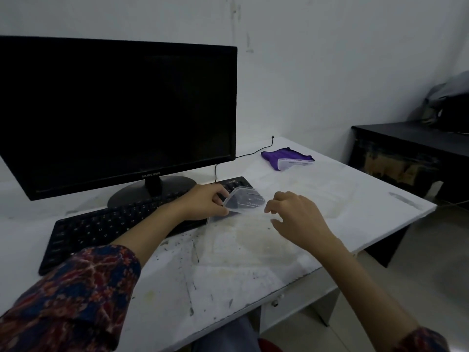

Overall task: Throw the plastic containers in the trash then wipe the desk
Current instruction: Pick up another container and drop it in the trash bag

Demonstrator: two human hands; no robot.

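Gripping the clear rectangular plastic container [243,200] at frame centre, the left hand [203,202] tilts it off the stained white desk [355,199]; the right hand [295,215], loosely open and apparently empty, hovers just right of it.

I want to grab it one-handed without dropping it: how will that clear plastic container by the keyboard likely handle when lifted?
The clear plastic container looks thin-walled and empty, so probably very light. Held tilted by one edge in the left hand, it may flex a little under a pinch. Its smooth, glossy plastic could be slippery, so a grip curled over the rim seems safer.
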